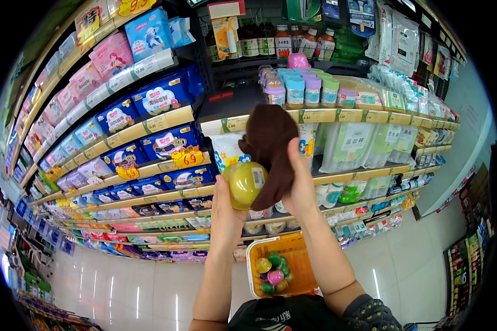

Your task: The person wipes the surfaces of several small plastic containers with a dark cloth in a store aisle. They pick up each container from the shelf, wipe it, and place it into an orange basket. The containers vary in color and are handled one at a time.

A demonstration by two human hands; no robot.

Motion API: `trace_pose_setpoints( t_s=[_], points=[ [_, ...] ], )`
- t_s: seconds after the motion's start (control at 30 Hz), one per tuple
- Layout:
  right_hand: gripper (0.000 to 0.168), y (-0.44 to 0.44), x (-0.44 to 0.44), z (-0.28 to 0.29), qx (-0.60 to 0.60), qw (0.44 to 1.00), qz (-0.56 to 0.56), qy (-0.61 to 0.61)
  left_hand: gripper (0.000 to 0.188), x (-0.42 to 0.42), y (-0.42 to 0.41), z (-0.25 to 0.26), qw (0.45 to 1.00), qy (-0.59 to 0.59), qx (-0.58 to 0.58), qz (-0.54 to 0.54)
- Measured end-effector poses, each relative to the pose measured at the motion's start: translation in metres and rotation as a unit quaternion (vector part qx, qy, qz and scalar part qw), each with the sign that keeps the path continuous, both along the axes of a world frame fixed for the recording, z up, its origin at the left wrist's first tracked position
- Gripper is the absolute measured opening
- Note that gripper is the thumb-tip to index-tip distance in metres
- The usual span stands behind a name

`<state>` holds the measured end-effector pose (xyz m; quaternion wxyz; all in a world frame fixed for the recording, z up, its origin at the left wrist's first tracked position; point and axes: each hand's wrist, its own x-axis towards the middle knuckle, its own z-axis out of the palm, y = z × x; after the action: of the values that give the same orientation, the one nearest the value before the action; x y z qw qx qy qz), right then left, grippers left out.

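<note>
My left hand point(227, 207) holds a round yellow-green plastic container point(245, 184) with a barcode sticker on its side. Dark brown cloth point(272, 136) hangs against its right side, and my right hand point(300, 182) grips this cloth. Both hands are raised in front of the shelving, with the container and the cloth touching between them. Below my forearms an orange basket with a white rim point(252, 265) holds several small round containers, green, yellow and pink point(275, 277). A pink domed container point(299, 61) stands on the upper shelf behind the lidded tubs.
Shelves with blue packs point(159, 97) curve along the left. Ahead, lidded tubs point(295, 89) stand on a shelf above bagged plastic cups point(352, 147). Bottles point(283, 41) line the back. Price rails point(356, 115) edge the shelves. Another stocked rack point(466, 269) is at the lower right.
</note>
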<state>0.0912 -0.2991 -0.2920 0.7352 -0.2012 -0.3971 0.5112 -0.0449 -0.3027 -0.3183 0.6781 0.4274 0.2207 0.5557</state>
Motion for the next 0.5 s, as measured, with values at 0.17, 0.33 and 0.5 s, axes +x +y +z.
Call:
trace_pose_setpoints(
  t_s=[0.17,0.33,0.5],
  points=[
    [0.035,-0.014,-0.012,0.007,0.072,0.963,0.01,-0.259,0.063,-0.004,-0.015,0.005,0.991,0.093,0.049,0.087],
    [0.028,-0.015,-0.008,0.003,0.02,0.989,-0.01,-0.145,0.044,0.003,-0.02,-0.001,0.919,0.287,0.19,0.192],
    [0.026,-0.019,-0.014,0.006,-0.008,0.99,-0.067,-0.127,0.038,-0.005,-0.03,0.019,0.974,0.221,0.016,0.053]
  ],
)
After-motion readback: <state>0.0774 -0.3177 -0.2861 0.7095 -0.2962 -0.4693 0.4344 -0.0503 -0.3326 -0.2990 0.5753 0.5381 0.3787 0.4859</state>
